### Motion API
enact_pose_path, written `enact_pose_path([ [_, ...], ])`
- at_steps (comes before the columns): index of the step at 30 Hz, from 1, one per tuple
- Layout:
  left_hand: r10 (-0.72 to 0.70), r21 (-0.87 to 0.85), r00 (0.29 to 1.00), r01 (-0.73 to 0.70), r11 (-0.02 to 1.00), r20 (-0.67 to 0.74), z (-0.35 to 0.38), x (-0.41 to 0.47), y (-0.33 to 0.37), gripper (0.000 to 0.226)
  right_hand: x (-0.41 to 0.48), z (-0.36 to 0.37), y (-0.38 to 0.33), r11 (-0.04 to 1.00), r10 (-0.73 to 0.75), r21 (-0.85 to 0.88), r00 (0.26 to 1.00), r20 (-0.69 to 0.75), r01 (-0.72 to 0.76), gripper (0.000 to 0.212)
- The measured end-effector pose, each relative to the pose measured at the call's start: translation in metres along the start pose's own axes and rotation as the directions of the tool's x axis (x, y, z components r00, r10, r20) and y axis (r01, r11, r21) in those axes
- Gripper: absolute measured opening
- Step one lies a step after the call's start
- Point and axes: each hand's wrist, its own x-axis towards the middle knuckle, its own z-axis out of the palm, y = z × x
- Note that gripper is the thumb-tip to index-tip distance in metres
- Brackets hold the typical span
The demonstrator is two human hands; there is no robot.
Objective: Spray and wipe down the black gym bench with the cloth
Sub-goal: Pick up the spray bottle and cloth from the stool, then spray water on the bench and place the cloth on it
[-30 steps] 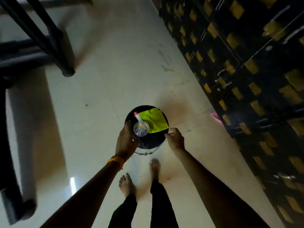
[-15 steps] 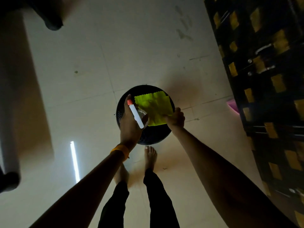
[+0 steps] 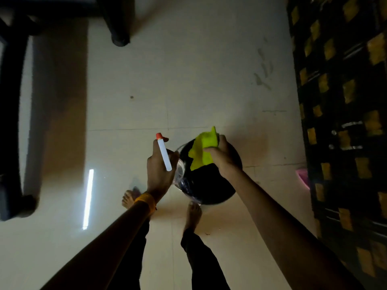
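While I look down from the head camera, the frame (image 3: 12, 122) of the black gym equipment runs down the far left edge, with one foot (image 3: 120, 39) of it planted on the pale tile floor (image 3: 188, 70) at top centre. I cannot tell whether the bench pad itself is in view; only dark bars show.

My left hand (image 3: 159, 170) sits left of centre, an orange band (image 3: 145, 200) on its wrist. Its fingers (image 3: 162, 139) are curled tight around a spray bottle (image 3: 180, 170), whose clear body shows just right of the palm. A white tube (image 3: 164, 153) with an orange tip (image 3: 159, 135) lies across the back of that hand, the tip beside the raised forefinger.

Just right of those fingers is a round black bucket (image 3: 207, 185) on the floor, its rim close to the bottle. My right hand (image 3: 223, 159) is over the bucket's far side, fingers closed in a pinch on the yellow cloth (image 3: 202, 149), which bunches up and hangs to the left of the knuckles, above the bucket's mouth.

Below the hands, two bare feet (image 3: 193, 214) stand on the tile, either side of the bucket's near edge. Well right of the right hand, a black-and-yellow patterned wall (image 3: 339, 101) fills the edge, with a pink object (image 3: 303, 178) at its base.
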Motion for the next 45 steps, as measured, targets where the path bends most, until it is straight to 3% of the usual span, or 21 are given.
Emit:
enact_pose_path([
  [12, -0.130, -0.113, 0.935, 0.098, 0.989, -0.330, -0.246, 0.096, -0.057, 0.040, 0.023, 0.278, -0.185, 0.969, -0.140, -0.158, 0.948, 0.287, 0.191, 0.057],
  [24, -0.220, -0.142, 0.720, 0.168, 0.976, -0.658, -0.478, 0.212, -0.133, 0.029, 0.033, 0.567, -0.356, 0.918, -0.213, -0.158, 0.787, 0.579, 0.364, 0.047],
  [32, -0.253, -0.128, 0.612, 0.241, 0.962, -0.749, -0.572, 0.300, -0.158, 0.033, 0.059, 0.706, -0.458, 0.860, -0.198, -0.191, 0.653, 0.731, 0.474, 0.047],
  [35, -0.325, -0.220, 0.529, 0.254, 0.942, -0.784, -0.595, 0.329, -0.174, 0.039, 0.070, 0.759, -0.482, 0.835, -0.189, -0.204, 0.615, 0.766, 0.511, 0.048],
  [45, -0.453, -0.311, 0.420, 0.364, 0.878, -0.786, -0.666, 0.421, -0.244, 0.034, 0.111, 0.900, -0.555, 0.851, -0.048, -0.262, 0.565, 0.824, 0.454, 0.047],
])
